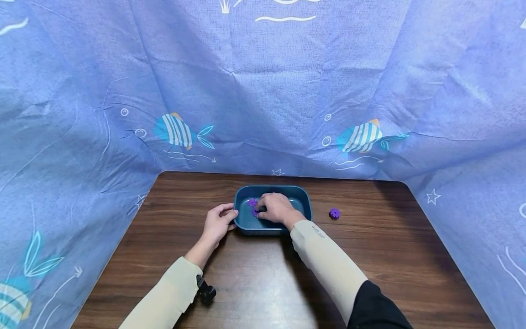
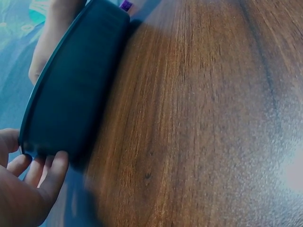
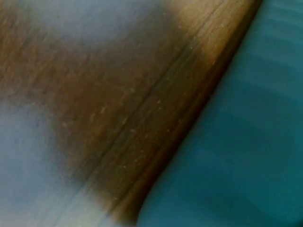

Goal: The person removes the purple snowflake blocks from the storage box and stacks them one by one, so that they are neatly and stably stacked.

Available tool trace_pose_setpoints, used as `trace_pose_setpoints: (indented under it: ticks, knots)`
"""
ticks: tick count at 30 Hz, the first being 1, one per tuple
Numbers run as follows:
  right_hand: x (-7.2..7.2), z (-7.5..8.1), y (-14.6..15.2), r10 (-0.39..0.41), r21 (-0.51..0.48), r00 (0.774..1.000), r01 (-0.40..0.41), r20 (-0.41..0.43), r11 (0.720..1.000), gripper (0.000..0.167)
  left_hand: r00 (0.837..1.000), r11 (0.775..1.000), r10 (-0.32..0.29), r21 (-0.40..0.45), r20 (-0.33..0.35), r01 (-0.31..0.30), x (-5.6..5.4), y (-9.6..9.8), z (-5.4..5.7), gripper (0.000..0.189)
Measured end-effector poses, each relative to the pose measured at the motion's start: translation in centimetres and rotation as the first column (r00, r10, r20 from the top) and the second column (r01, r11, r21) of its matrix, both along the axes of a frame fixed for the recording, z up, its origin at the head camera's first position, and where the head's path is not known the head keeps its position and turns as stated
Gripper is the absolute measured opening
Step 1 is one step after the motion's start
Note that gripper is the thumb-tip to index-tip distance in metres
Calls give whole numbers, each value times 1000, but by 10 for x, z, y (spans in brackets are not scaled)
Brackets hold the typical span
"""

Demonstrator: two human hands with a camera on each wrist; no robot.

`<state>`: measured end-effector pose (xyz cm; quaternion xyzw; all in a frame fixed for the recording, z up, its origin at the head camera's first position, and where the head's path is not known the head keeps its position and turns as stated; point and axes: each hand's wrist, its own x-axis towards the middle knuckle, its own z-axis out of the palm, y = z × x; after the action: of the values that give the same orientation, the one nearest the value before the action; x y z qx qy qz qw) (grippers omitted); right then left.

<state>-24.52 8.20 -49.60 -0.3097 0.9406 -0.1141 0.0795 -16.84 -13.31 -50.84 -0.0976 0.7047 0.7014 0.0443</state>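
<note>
A dark blue-green rectangular tray (image 1: pixel 269 230) lies on the wooden table. My left hand (image 1: pixel 219 222) grips its left end, with the thumb at the rim and the fingers against the outer wall; the left wrist view shows these fingers (image 2: pixel 57 168) on the tray's side (image 2: pixel 71 90). Inside the tray, small purple flower-shaped pieces (image 1: pixel 252 202) lie toward the left. My right hand (image 1: pixel 276 208) reaches in over the right side, fingers curled, and pinches a purple piece (image 1: pixel 255 213) at thumb and fingertips. The right wrist view shows only the tray's outer wall (image 3: pixel 236 142) and the table.
Another purple flower-shaped piece (image 1: pixel 334 214) lies on the table to the right of the tray. A blue fish-patterned cloth (image 1: pixel 271 91) hangs behind and beside the brown table (image 1: pixel 255 283). A small black device (image 1: pixel 206 291) is on the left sleeve.
</note>
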Motion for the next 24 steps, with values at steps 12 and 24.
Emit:
trace_pose_setpoints:
  ticks: [12, 24]
  knots:
    - [-2, 1, -7, 35, 59, 998, -32, -44, 998, 19, 1000, 1000, -4, 6, -14, 4, -1, 0, -1, 39]
    - [-1, 3, -6, 41, 45, 999, -40, -11, 998, 25, 1000, 1000, 0, 6, 0, 0, 1, 0, 1, 38]
